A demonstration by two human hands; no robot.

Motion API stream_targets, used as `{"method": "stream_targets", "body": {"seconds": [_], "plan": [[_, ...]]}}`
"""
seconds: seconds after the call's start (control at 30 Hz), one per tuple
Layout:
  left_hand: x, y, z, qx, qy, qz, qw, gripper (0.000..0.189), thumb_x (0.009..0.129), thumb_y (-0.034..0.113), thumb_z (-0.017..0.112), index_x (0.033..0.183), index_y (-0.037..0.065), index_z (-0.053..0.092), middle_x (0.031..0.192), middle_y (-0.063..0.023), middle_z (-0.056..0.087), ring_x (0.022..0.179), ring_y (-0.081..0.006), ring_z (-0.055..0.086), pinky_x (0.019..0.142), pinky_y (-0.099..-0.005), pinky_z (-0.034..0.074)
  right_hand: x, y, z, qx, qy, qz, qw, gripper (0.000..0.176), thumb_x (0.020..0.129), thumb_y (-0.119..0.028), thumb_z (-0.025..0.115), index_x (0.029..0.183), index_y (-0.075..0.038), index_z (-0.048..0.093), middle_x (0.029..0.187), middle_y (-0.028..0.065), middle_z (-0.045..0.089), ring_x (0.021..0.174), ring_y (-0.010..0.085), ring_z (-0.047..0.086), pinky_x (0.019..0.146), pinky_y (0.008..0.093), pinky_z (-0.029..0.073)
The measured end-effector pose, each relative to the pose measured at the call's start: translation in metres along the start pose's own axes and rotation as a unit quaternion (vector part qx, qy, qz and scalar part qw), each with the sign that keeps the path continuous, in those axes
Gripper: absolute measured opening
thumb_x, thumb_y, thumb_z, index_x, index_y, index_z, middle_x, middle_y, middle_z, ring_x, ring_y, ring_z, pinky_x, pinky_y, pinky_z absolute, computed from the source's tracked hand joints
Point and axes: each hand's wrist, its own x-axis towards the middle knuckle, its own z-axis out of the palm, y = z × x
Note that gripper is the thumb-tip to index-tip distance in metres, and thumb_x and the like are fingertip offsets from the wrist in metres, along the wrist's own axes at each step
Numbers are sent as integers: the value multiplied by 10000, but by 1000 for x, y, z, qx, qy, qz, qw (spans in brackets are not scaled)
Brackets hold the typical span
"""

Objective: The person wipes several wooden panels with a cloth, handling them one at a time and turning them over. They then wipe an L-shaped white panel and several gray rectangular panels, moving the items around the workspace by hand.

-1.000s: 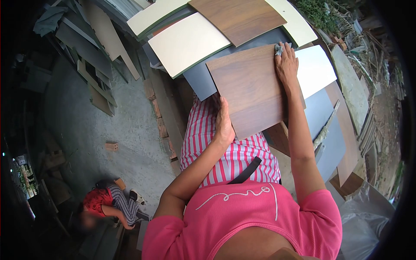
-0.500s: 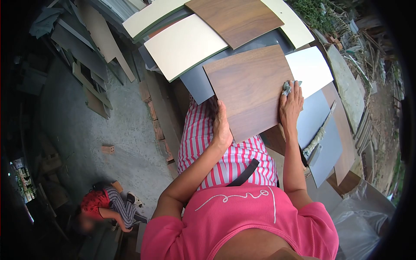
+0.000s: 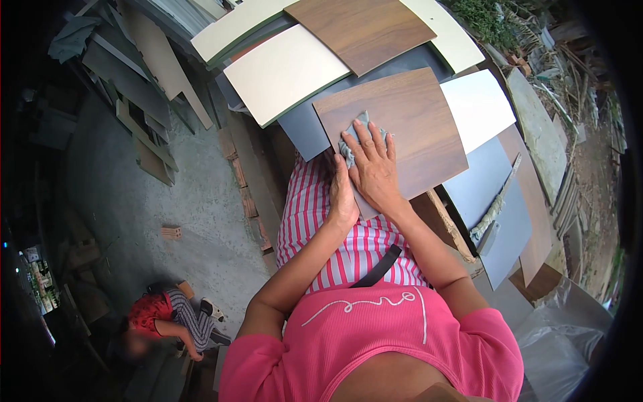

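A brown wood-grain board [image 3: 422, 127] lies tilted across my lap, its far part over other panels. My left hand [image 3: 343, 201] holds the board's left edge near the lower corner, the thumb along the edge and the other fingers hidden beneath. Pressed flat on the board's left part is a crumpled grey cloth [image 3: 349, 137], under the fingers of my right hand [image 3: 377, 175]. The two hands are close together, with the right wrist crossing the board's near edge.
Several cream [image 3: 288, 70], white [image 3: 477, 110] and grey panels surround the board, with another brown board [image 3: 362, 30] behind. A wrapped blade-like tool [image 3: 492, 213] rests on a grey panel [image 3: 502, 248] at right. A person [image 3: 164, 318] crouches at lower left; a brick [image 3: 171, 232] lies on the concrete floor.
My right hand has slid the grey cloth from the board's right edge across to its left part. My left hand keeps its hold, and the board has barely moved.
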Motion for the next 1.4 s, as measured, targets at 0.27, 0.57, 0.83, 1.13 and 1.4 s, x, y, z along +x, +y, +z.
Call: {"method": "stream_targets", "body": {"seconds": [0.27, 0.57, 0.83, 1.13, 1.4], "plan": [[-1, 2, 2, -24, 17, -18, 999, 722, 929, 585, 331, 1428, 75, 219, 1421, -115, 314, 1291, -211, 348, 1044, -352, 325, 8, 22, -10, 29, -7, -32, 999, 506, 794, -169, 573, 1293, -203, 498, 1425, 36, 377, 1344, 258, 295, 1095, 501, 195], [-1, 3, 4, -14, 32, -23, 999, 798, 902, 608, 378, 1408, 11, 221, 1407, -148, 339, 1282, -233, 366, 1051, -356, 323, -19, 124, -31, -87, 48, 160, 982, 493, 855, -171, 437, 1348, -175, 439, 1455, 79, 328, 1364, 279, 250, 1123, 479, 141], [1, 1, 0, -14, 37, -36, 999, 837, 885, 626, 397, 1406, -1, 208, 1404, -158, 336, 1288, -236, 356, 1050, -362, 322, -58, 126, -34, -77, 67, 218, 970, 488, 856, -153, 421, 1344, -152, 444, 1453, 98, 324, 1367, 302, 227, 1126, 486, 126], [8, -9, -9, -6, 42, -28, 999, 808, 889, 627, 383, 1393, 12, 235, 1373, -153, 370, 1255, -236, 400, 1020, -371, 366, -77, 58, -28, -46, 9, 132, 990, 606, 752, -62, 504, 1347, -159, 436, 1469, 80, 293, 1385, 289, 190, 1135, 489, 101], [-1, 2, 0, -45, 4, -32, 998, 735, 908, 606, 362, 1355, 26, 312, 1290, -133, 455, 1195, -224, 459, 979, -353, 409, -87, 13, -28, 17, -94, -52, 994, 637, 692, -126, 626, 1306, -230, 493, 1446, 27, 350, 1356, 267, 276, 1102, 524, 148]]}}
